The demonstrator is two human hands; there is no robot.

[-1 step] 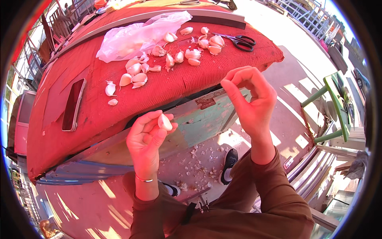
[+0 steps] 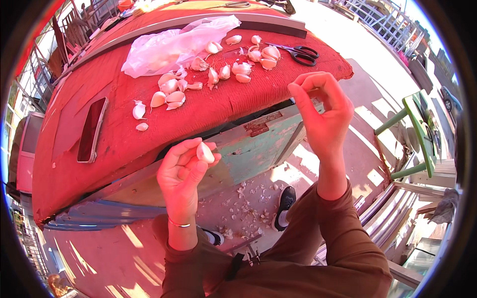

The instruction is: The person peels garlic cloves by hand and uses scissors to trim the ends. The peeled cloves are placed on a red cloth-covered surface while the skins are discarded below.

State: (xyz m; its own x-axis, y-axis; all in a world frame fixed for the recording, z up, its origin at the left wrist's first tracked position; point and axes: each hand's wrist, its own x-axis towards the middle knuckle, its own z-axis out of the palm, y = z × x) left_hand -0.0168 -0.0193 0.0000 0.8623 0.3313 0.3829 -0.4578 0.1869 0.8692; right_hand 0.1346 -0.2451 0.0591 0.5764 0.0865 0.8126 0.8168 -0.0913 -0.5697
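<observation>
My left hand (image 2: pixel 183 174) pinches a pale garlic clove (image 2: pixel 204 153) between thumb and fingers, just off the near edge of the red-covered table (image 2: pixel 198 116). Farther right and higher, my right hand (image 2: pixel 327 111) is raised beside the table edge with thumb and fingers drawn together; whatever is in the pinch, if anything, cannot be made out. Several garlic cloves (image 2: pixel 169 86) and loose skins are scattered on the red cloth. Beyond them lies a crumpled pinkish plastic bag (image 2: pixel 179 45). Scissors with black handles (image 2: pixel 304 54) rest near the right corner.
A phone (image 2: pixel 93 130) lies on the table's left part. Along the far side runs a long grey bar (image 2: pixel 271 21). Garlic skins (image 2: pixel 246 208) litter the ground by my shoes (image 2: pixel 284 206). A green stool (image 2: pixel 420 131) stands to the right, above stacked metal lengths (image 2: pixel 387 208).
My right hand has shifted up and to the right, away from the left one. My left hand stays in place with the garlic clove.
</observation>
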